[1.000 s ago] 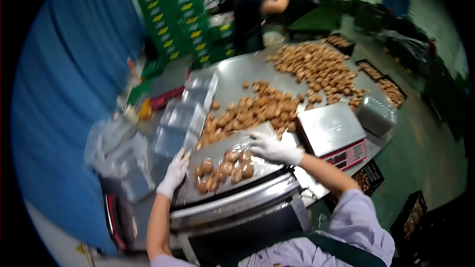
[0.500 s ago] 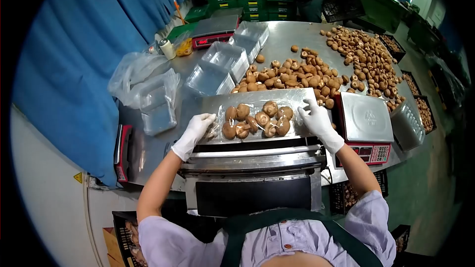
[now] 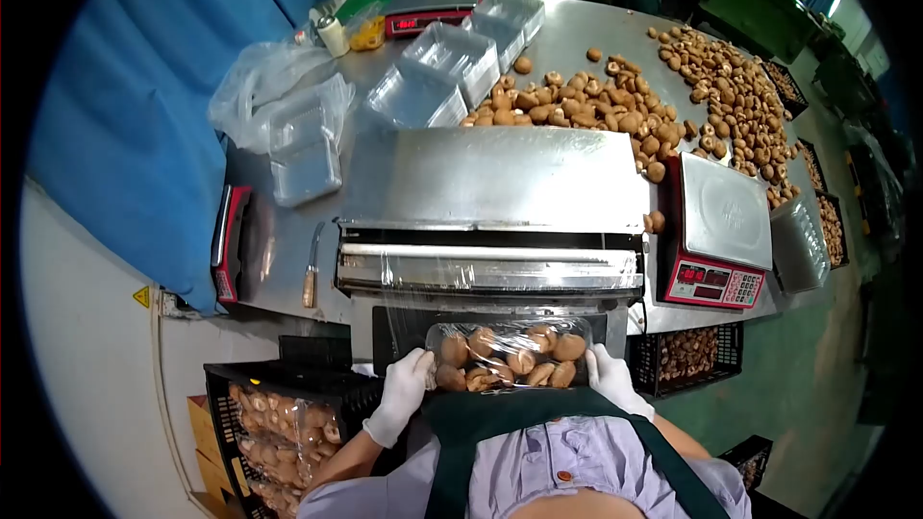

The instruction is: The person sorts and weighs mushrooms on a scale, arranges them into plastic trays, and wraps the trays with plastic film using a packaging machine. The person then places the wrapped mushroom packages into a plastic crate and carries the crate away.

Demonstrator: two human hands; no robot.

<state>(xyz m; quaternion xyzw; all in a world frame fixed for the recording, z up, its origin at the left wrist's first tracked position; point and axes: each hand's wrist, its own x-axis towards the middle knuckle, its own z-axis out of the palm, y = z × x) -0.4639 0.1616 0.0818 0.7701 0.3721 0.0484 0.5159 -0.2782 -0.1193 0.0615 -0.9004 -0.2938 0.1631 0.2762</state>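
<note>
A clear tray of brown mushrooms [image 3: 520, 362], with film over its top, is held close to my apron. My left hand [image 3: 403, 392], in a white glove, grips the tray's left end. At the right end, my gloved right hand [image 3: 613, 380] is closed on the tray's edge. Clear film stretches from the tray up to the metal wrapping machine [image 3: 490, 269], which has a roller along its front. Behind it lies a bare sloping metal plate [image 3: 495, 178].
Loose mushrooms [image 3: 586, 101] are heaped on the steel table. A red scale [image 3: 721, 216] stands right of the machine, empty trays [image 3: 418, 96] behind left. A knife [image 3: 311, 269] lies at the left. Crates of mushrooms [image 3: 284, 432] stand below.
The mushroom tray has moved from the metal plate toward my body, and both hands came back with it. Film now stretches between tray and machine. The view has shifted.
</note>
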